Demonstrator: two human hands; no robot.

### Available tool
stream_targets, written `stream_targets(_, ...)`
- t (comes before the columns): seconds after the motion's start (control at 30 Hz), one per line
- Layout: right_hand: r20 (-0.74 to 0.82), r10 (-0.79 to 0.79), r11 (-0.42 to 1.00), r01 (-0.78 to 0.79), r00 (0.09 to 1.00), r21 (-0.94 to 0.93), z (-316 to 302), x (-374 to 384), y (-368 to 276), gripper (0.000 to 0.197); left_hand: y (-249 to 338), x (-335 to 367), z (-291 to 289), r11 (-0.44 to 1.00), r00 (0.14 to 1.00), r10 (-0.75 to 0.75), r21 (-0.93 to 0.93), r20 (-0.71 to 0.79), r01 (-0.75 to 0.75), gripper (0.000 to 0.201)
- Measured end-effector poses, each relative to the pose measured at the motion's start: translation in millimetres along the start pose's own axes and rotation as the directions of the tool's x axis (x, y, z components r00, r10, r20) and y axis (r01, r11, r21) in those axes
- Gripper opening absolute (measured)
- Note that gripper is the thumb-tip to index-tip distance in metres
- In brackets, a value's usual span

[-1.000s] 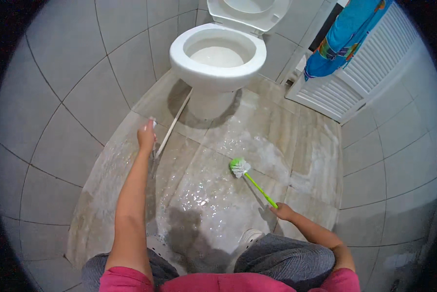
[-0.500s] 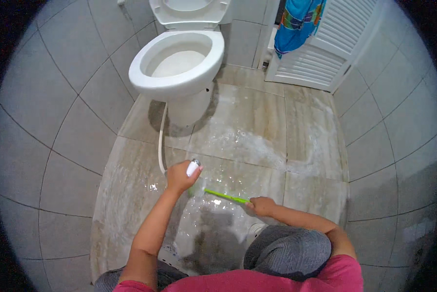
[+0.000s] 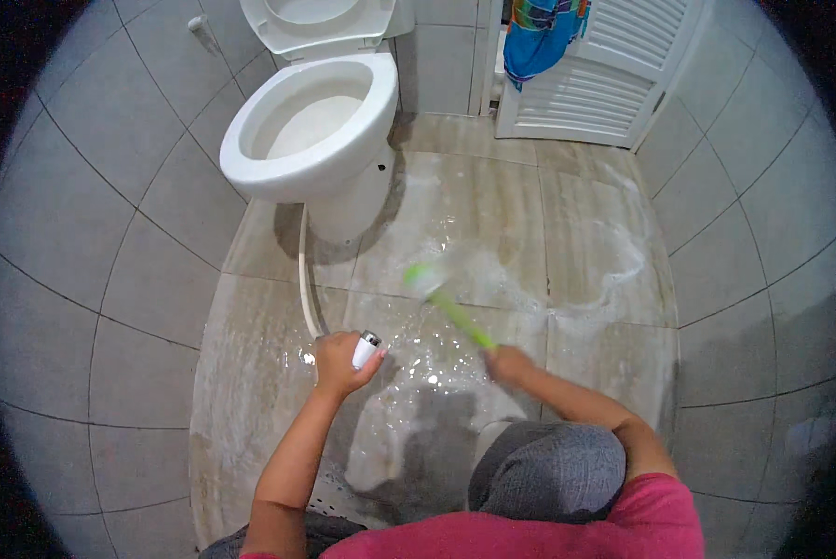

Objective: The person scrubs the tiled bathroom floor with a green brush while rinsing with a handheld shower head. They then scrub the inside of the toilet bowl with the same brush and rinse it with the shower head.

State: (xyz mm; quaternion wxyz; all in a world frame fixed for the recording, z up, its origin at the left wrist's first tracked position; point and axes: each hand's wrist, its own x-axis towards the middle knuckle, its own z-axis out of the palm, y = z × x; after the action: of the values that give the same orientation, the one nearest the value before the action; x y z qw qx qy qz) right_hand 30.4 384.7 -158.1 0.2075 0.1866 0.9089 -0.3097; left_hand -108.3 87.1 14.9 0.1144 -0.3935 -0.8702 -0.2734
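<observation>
A white sprayer (image 3: 366, 349) was gripped in the left hand (image 3: 338, 366), its pale hose (image 3: 303, 265) run toward 12 o'clock, to a white toilet (image 3: 250, 175). Well apart, at 3 o'clock, a green brush (image 3: 462, 320) was clasped in the right hand (image 3: 510, 365), its blurred head aimed between 10 and 11 o'clock above the sudsy floor (image 3: 613, 382).

Out in front, the bare left forearm (image 3: 297, 456) is extended forward and slanted inward, and the bare left grip (image 3: 341, 365) is curled firmly, its thumb (image 3: 374, 363) pointed rightward. Over on the right, the elbow is bent outward, the bare right forearm (image 3: 581, 401) is angled inward, and the bare right grip (image 3: 508, 364) is closed, blurred at the fingers.
</observation>
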Motion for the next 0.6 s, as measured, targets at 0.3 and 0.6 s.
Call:
stream_targets(0.3,-0.410,0.331,0.889,-0.426,0.850,-0.164,-75,-18,153,0.041,4,-6,5,0.998,0.999,0.046,-0.047,0.014,-0.046,0.030)
stream_targets(0.6,-0.158,0.126,0.972,-0.153,0.979,-0.177,-4,-84,62,0.048,24,4,38,0.993,0.983,0.109,-0.063,0.151,-0.101,0.028)
